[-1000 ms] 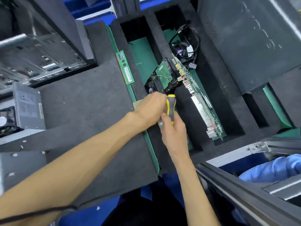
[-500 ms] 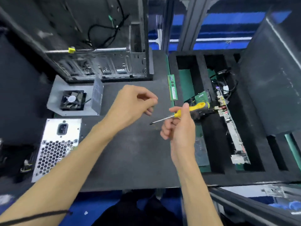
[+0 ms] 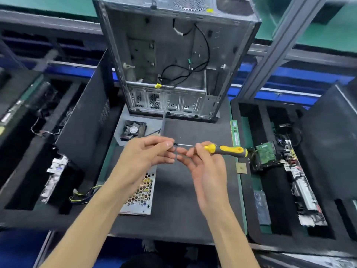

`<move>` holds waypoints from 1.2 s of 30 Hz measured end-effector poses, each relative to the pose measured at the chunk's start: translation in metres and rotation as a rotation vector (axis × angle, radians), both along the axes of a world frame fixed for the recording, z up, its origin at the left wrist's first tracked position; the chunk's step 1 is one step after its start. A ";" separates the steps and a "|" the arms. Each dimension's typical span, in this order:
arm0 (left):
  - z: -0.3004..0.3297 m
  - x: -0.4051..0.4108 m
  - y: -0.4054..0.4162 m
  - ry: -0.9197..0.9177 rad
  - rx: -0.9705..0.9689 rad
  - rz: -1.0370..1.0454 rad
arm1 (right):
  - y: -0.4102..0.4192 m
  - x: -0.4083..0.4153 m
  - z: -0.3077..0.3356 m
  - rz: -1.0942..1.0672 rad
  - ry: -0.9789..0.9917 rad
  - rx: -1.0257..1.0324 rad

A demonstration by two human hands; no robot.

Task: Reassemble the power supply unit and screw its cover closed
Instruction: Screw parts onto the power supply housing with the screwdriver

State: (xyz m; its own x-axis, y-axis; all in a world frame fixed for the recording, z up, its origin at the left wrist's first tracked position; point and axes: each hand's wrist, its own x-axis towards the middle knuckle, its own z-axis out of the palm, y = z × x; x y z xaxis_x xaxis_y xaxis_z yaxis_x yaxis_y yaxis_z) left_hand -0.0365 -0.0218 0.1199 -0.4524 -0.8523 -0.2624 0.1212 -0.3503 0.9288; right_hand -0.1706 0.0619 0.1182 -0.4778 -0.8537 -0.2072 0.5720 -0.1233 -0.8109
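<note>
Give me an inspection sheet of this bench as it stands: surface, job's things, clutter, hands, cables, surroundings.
Surface: dark foam mat over a green bench.
Job's things: power supply unit with honeycomb grille lies on the mat under the left forearm; its fan cover sits apart, behind it; yellow-handled screwdriver.
Clutter: RAM stick, small chip, circuit boards in the right tray.
Hands: right hand holds the screwdriver; left hand pinches at its tip.
Cables: black wires inside the case; yellow-black bundle left of the unit.
Surroundings: open computer case, foam trays, aluminium frame.

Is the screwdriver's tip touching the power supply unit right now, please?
No, the screwdriver is held level in the air by the right hand, above the power supply unit.
</note>
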 end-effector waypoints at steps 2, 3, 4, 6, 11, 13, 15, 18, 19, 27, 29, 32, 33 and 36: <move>-0.004 0.011 0.001 0.035 0.012 0.015 | 0.000 0.014 0.002 -0.004 0.018 0.003; -0.006 0.015 0.002 0.045 0.013 0.016 | 0.000 0.019 0.003 -0.016 0.029 0.006; -0.007 0.018 0.002 0.053 0.016 0.013 | 0.000 0.024 0.003 -0.030 0.039 0.010; -0.010 0.023 0.003 0.068 0.029 0.007 | 0.001 0.032 0.004 -0.051 0.057 0.010; -0.010 0.029 0.006 0.040 0.000 0.000 | 0.004 0.041 0.003 -0.075 0.056 0.007; -0.008 0.032 0.006 -0.013 -0.088 0.005 | 0.003 0.041 0.001 -0.062 0.004 0.002; -0.006 0.034 0.007 -0.077 -0.210 -0.004 | 0.003 0.041 -0.002 -0.036 -0.078 -0.006; -0.001 0.036 0.009 -0.139 -0.349 -0.027 | 0.003 0.040 -0.005 -0.006 -0.178 -0.004; -0.001 0.036 0.010 -0.158 -0.374 -0.027 | 0.002 0.039 -0.006 0.002 -0.186 -0.005; -0.003 0.028 0.007 -0.212 -0.442 -0.048 | 0.006 0.030 -0.010 0.053 -0.200 0.002; -0.003 0.026 0.008 -0.180 -0.457 -0.057 | 0.006 0.026 -0.011 0.054 -0.222 0.007; -0.007 0.022 0.009 -0.165 -0.453 -0.039 | 0.007 0.023 -0.014 0.053 -0.232 0.022; -0.009 0.022 0.009 -0.173 -0.446 -0.025 | 0.007 0.022 -0.016 0.051 -0.233 0.026; -0.014 0.023 0.007 -0.182 -0.357 0.002 | 0.005 0.024 -0.020 0.058 -0.226 0.026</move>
State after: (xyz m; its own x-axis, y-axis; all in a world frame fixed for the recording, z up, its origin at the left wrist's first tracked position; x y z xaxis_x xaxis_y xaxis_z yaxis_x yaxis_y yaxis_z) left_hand -0.0139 -0.0146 0.1056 -0.4239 -0.9054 -0.0250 -0.0560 -0.0014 0.9984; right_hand -0.1463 0.0668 0.0979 -0.3672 -0.8712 -0.3259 0.7452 -0.0659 -0.6636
